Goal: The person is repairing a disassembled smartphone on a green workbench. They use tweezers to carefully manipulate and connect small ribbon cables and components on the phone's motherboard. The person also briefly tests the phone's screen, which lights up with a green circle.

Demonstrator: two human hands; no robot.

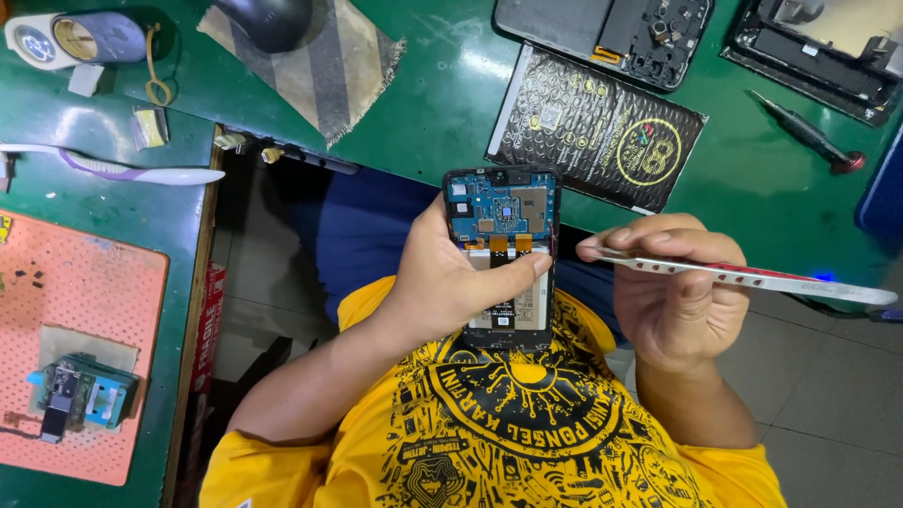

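Left hand [442, 282] grips an opened phone [503, 254] from its left side, thumb laid across the lower middle of the exposed interior, fingers behind and out of sight. Phone is held upright above the lap, in front of a yellow printed shirt [508, 423], its blue circuit board [499, 209] uppermost and the battery area below it. Right hand [673, 296] is closed around metal tweezers [752, 275]; thumb and forefinger pinch them near the tip, which lies just beside the phone's right edge, while the long end extends rightward. Whether the tip touches the phone cannot be told.

Green tabletop [442, 103] runs along the top and left. On it: a dark patterned pouch [597, 127] just beyond the phone, a second opened phone [611, 33] above the pouch, a third device [818, 52] at the upper right corner, and a screwdriver [809, 136] with a red cap near it. At left lie a toothbrush [122, 172], a tape roll [80, 39], a striped cloth [320, 66] under a black mouse [263, 21], and an orange mat [75, 320] carrying a small blue-green module [80, 395].
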